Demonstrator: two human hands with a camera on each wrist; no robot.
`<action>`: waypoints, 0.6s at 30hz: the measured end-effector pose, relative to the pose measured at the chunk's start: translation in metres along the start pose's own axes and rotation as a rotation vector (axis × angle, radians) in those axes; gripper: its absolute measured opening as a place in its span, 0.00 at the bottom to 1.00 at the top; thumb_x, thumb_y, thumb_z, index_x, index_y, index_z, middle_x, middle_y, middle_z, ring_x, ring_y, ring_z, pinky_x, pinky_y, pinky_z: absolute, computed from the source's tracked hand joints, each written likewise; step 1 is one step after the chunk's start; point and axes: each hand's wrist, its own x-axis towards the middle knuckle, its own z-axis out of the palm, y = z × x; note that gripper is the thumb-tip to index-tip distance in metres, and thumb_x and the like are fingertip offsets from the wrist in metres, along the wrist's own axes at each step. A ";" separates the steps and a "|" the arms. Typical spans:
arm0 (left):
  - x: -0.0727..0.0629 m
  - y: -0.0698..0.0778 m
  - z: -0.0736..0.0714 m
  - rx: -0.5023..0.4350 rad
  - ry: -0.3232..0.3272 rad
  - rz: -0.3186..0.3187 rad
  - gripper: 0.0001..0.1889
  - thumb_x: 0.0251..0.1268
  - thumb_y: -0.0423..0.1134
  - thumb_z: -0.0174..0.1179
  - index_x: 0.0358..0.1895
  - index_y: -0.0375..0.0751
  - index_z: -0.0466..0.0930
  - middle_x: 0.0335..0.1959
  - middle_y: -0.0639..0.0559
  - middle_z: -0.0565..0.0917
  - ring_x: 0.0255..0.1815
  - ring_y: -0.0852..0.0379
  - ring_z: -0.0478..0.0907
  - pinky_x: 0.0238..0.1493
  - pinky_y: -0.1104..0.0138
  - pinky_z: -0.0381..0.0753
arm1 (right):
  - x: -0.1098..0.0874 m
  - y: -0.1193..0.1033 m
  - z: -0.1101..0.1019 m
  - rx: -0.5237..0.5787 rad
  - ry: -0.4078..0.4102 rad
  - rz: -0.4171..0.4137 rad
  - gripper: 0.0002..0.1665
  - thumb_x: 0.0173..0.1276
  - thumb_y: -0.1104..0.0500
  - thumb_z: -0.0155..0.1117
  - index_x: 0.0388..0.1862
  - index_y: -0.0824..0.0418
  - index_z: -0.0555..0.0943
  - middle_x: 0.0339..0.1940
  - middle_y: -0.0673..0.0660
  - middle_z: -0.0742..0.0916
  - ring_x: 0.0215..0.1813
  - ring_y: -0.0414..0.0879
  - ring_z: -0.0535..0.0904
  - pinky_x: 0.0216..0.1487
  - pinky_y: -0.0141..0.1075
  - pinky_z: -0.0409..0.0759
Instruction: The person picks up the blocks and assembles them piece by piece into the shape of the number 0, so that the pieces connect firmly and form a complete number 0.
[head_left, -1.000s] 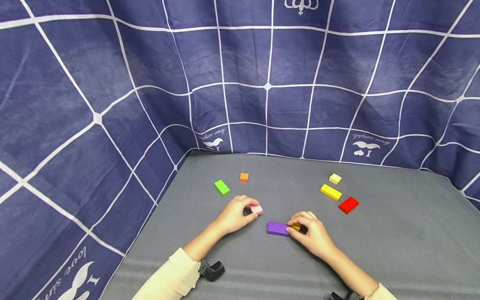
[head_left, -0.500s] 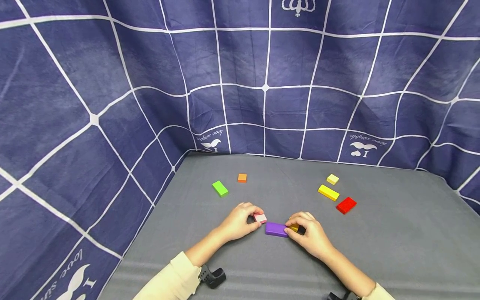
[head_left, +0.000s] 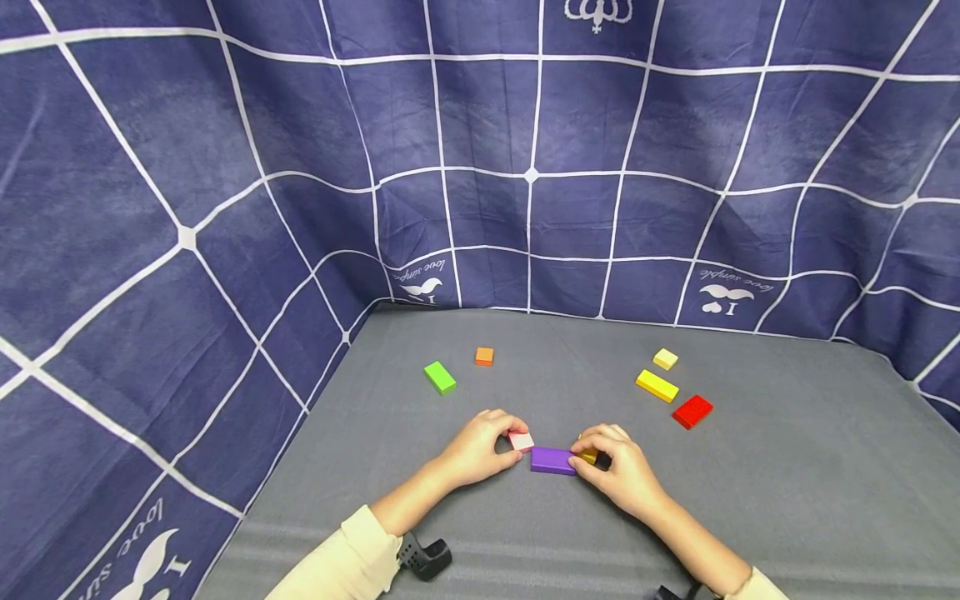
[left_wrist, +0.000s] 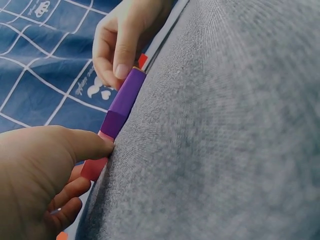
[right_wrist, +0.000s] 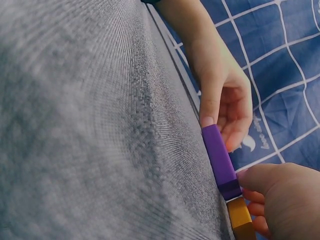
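Observation:
My left hand (head_left: 478, 450) pinches a small pink block (head_left: 521, 442) between thumb and fingers. It sits right against the left end of a purple rectangular block (head_left: 551, 461), which lies flat on the grey surface. At the purple block's right end, my right hand (head_left: 621, 468) pinches with thumb and index finger. Beneath that hand is a golden-yellow block (right_wrist: 241, 218), end to end with the purple one and partly hidden in the head view. In the right wrist view, the other fingers curl behind the golden-yellow block.
Farther back on the left lie a green block (head_left: 440, 377) and a small orange block (head_left: 484, 357). To the right are a pale yellow block (head_left: 665, 359), a yellow block (head_left: 657, 386) and a red block (head_left: 693, 412). A blue checked curtain (head_left: 570, 225) borders the grey surface (head_left: 787, 467).
My left hand has brought the pink block right and nearer to me, up to the purple block's left end. My right hand has stayed at the purple block. The head view shifted slightly.

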 end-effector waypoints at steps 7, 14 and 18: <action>-0.001 -0.001 0.001 -0.006 0.008 0.008 0.15 0.52 0.34 0.71 0.44 0.42 0.82 0.38 0.54 0.81 0.40 0.58 0.75 0.45 0.67 0.74 | 0.000 0.000 0.000 0.002 -0.003 0.003 0.14 0.46 0.66 0.79 0.30 0.53 0.86 0.33 0.42 0.84 0.38 0.38 0.75 0.40 0.27 0.68; -0.002 0.002 0.002 0.049 0.022 -0.011 0.14 0.53 0.40 0.69 0.44 0.45 0.82 0.41 0.55 0.81 0.43 0.56 0.74 0.48 0.64 0.74 | -0.001 0.000 0.000 -0.007 -0.008 0.015 0.14 0.46 0.66 0.79 0.30 0.52 0.86 0.34 0.41 0.83 0.38 0.38 0.75 0.39 0.28 0.69; -0.002 0.005 0.004 0.098 0.050 -0.031 0.13 0.54 0.45 0.67 0.43 0.49 0.83 0.42 0.57 0.81 0.45 0.57 0.74 0.49 0.62 0.73 | -0.001 -0.001 -0.001 -0.011 -0.011 0.021 0.14 0.47 0.66 0.79 0.30 0.52 0.86 0.34 0.41 0.83 0.39 0.38 0.74 0.38 0.29 0.70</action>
